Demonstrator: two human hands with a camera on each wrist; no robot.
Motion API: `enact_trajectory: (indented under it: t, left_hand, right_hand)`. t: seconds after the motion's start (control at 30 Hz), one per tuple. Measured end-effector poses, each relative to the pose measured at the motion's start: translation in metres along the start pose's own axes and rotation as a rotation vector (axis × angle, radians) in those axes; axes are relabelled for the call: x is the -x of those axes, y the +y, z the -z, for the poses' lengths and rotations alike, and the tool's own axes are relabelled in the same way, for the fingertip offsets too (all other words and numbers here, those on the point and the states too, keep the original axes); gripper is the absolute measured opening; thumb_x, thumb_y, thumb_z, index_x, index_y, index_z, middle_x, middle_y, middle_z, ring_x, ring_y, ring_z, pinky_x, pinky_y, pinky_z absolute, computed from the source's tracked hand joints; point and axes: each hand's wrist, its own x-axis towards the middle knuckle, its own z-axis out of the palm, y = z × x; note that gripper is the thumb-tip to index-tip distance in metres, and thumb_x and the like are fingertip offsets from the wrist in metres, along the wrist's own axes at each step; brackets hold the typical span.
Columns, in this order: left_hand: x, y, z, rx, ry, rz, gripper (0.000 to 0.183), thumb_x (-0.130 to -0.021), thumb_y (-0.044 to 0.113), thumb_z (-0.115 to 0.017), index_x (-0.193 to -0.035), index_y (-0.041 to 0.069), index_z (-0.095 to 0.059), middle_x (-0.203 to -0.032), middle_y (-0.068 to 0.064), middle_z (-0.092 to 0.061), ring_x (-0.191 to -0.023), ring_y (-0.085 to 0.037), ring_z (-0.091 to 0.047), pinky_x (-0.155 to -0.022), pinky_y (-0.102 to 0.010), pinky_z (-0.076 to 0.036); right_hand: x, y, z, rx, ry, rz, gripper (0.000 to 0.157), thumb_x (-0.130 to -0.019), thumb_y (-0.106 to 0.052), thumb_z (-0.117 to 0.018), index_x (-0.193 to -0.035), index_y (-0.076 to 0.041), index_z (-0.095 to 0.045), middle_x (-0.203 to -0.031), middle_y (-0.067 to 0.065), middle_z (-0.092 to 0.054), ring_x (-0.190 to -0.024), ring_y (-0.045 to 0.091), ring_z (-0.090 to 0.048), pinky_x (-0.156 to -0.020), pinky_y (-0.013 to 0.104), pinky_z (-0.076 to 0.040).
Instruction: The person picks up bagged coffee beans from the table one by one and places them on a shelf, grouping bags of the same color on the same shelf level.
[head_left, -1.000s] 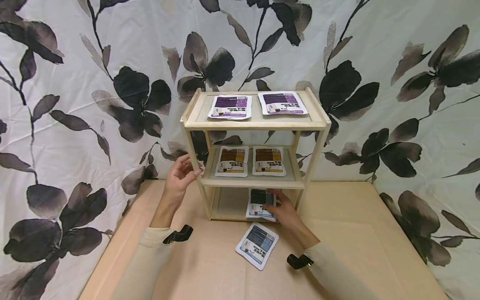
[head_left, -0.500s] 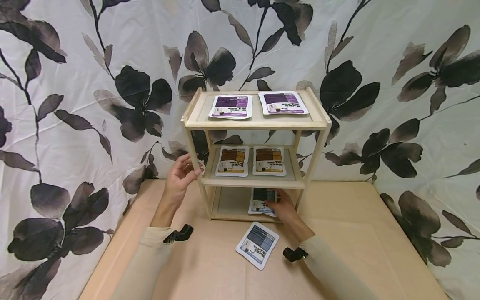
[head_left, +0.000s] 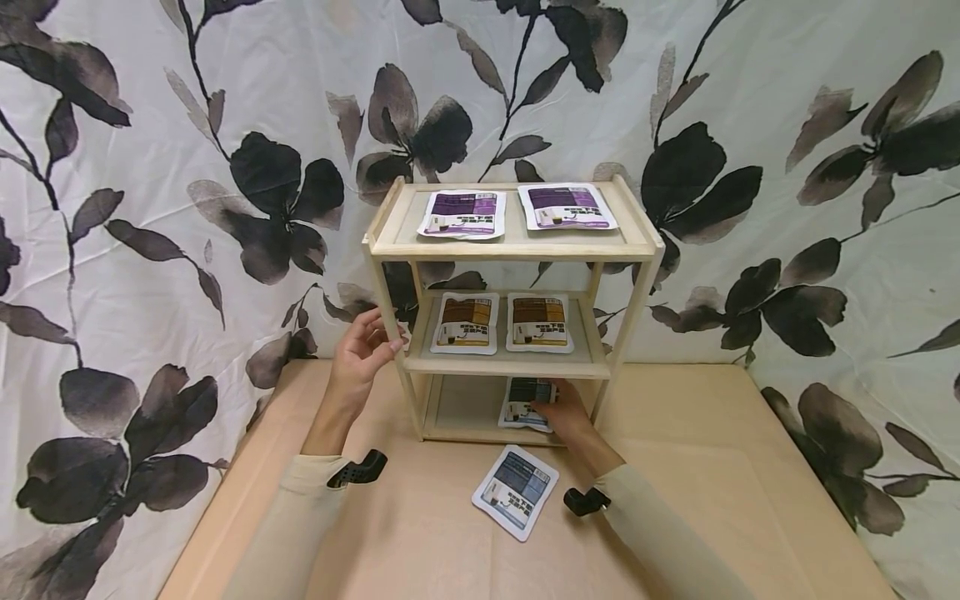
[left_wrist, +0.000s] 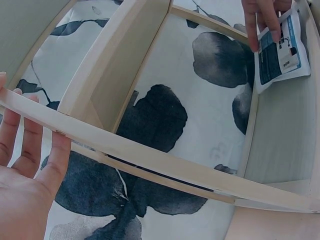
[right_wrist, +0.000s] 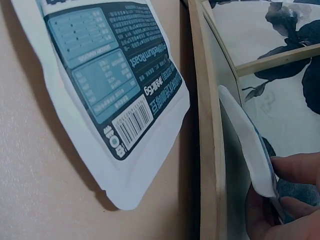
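My right hand [head_left: 573, 414] pinches a white coffee pouch with a dark label [head_left: 519, 408] over the right part of the bottom shelf of a small wooden rack [head_left: 487, 250]. In the right wrist view, the thumb and fingers [right_wrist: 295, 167] hold the edge of this pouch [right_wrist: 250, 145], which tilts above the shelf. My left hand [head_left: 358, 358] holds the rack's left front post [left_wrist: 150, 152], fingers behind it and thumb at its near side. A second coffee pouch, blue-labelled [head_left: 515, 492], lies askew on the table before the rack; its print reads Medium Roast [right_wrist: 100, 80].
Two purple pouches [head_left: 462, 214] lie on the top shelf. Two brown-yellow pouches [head_left: 465, 323] lie side by side on the middle shelf. Behind stands a floral cloth [head_left: 285, 217]; the rack rests on a tan table [head_left: 690, 467].
My right hand has moved the pouch slightly right and farther back over the bottom shelf. The left hand stays at the post, and the pouch on the table lies still.
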Motion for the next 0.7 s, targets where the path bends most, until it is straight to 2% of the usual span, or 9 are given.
enact_trajectory:
  t: [0.2,0.4,0.57,0.7]
  left_hand:
    - [0.000,0.000,0.000,-0.002,0.002,0.008,0.048,-0.092,-0.011,-0.064,-0.137,-0.006,-0.049,-0.108,-0.004,-0.066,-0.100,-0.021,-0.062,-0.084,-0.028,-0.052]
    - [0.001,0.002,0.000,-0.018,0.001,-0.001,0.049,-0.092,-0.010,-0.064,-0.138,-0.009,-0.046,-0.110,-0.017,-0.063,-0.099,-0.021,-0.061,-0.083,-0.028,-0.052]
    - [0.001,0.003,0.000,-0.024,-0.002,0.002,0.050,-0.092,-0.009,-0.065,-0.138,-0.007,-0.047,-0.111,-0.018,-0.063,-0.100,-0.020,-0.062,-0.083,-0.028,-0.053]
    - [0.001,0.004,-0.001,-0.022,-0.003,0.003,0.049,-0.092,-0.008,-0.066,-0.138,-0.006,-0.048,-0.111,-0.019,-0.063,-0.100,-0.020,-0.062,-0.083,-0.028,-0.053]
  right_hand:
    - [0.001,-0.002,-0.001,0.042,0.008,0.000,0.065,-0.090,-0.006,-0.069,-0.149,0.003,-0.041,-0.153,0.027,-0.037,-0.138,0.042,-0.038,-0.115,0.057,-0.030]
    - [0.010,-0.008,0.002,0.133,0.016,-0.017,0.069,-0.089,-0.012,-0.070,-0.149,0.004,-0.040,-0.151,0.034,-0.029,-0.136,0.049,-0.038,-0.110,0.061,-0.035]
    - [0.019,-0.016,0.005,0.217,0.035,0.089,0.068,-0.085,-0.015,-0.073,-0.141,0.010,-0.045,-0.147,0.038,-0.026,-0.132,0.054,-0.037,-0.106,0.063,-0.037]
    - [0.024,-0.020,0.006,0.237,0.035,0.136,0.059,-0.088,-0.015,-0.073,-0.137,0.010,-0.050,-0.147,0.036,-0.030,-0.130,0.054,-0.042,-0.102,0.062,-0.042]
